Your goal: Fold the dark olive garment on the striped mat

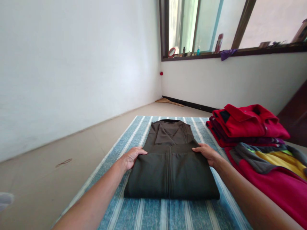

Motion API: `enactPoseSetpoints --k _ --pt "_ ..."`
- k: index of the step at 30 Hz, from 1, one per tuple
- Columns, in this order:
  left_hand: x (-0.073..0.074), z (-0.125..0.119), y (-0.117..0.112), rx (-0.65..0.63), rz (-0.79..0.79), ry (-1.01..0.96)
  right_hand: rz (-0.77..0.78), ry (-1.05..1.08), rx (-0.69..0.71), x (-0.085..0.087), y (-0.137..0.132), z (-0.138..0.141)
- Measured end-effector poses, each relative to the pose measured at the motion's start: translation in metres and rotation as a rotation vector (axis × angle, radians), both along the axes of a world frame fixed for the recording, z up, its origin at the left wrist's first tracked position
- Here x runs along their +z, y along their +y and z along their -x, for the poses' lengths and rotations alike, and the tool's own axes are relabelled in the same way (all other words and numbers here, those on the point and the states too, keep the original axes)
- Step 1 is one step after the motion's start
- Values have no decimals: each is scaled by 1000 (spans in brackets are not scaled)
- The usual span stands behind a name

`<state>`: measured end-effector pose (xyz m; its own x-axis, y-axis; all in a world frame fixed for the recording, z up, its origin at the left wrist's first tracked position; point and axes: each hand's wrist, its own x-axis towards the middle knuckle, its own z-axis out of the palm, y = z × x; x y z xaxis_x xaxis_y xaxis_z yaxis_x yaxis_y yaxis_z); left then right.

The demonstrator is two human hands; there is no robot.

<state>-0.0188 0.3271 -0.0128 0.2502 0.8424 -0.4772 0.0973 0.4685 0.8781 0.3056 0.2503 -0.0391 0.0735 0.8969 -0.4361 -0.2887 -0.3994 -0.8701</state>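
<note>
A dark olive-brown garment (170,163) lies partly folded on a blue striped mat (153,214), its lower half doubled up over the middle and its collar end pointing away from me. My left hand (131,156) grips the folded edge on the left side. My right hand (208,154) grips the same folded edge on the right side. Both arms reach forward over the mat.
A stack of folded red clothes (247,124) sits on the mat's right. Nearer me on the right lies a pile of red, grey and yellow clothing (273,166). Bare floor (72,150) and a white wall lie left. A window ledge (230,52) holds small bottles.
</note>
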Motion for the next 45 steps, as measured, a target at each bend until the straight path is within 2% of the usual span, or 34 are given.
enactPoseSetpoints --k 5,8,13,17,20,23,29,34,40,45 --pt "4 -7 0 5 -54 124 32 -129 -119 2 1 3" --pt "9 -7 -7 27 -97 217 12 -206 -205 5 -12 0" --pt "21 8 -39 -2 -170 323 -15 -202 -245 10 -65 -9" --pt "28 26 -70 10 -212 308 -59 -237 -304 3 -122 -6" --pt "29 36 -89 46 -203 286 -96 -320 -354 -5 -154 5" --pt "24 43 -105 50 -213 238 -123 -353 -341 -12 -170 14" --pt "14 49 -128 93 -250 211 -118 -406 -261 -23 -170 13" --pt "14 50 -139 58 -266 279 -144 -284 -288 -19 -169 16" --pt "14 51 -140 3 -269 260 -131 -280 -308 -13 -164 19" --pt "11 52 -132 2 -264 297 -120 -323 -321 -16 -159 15"
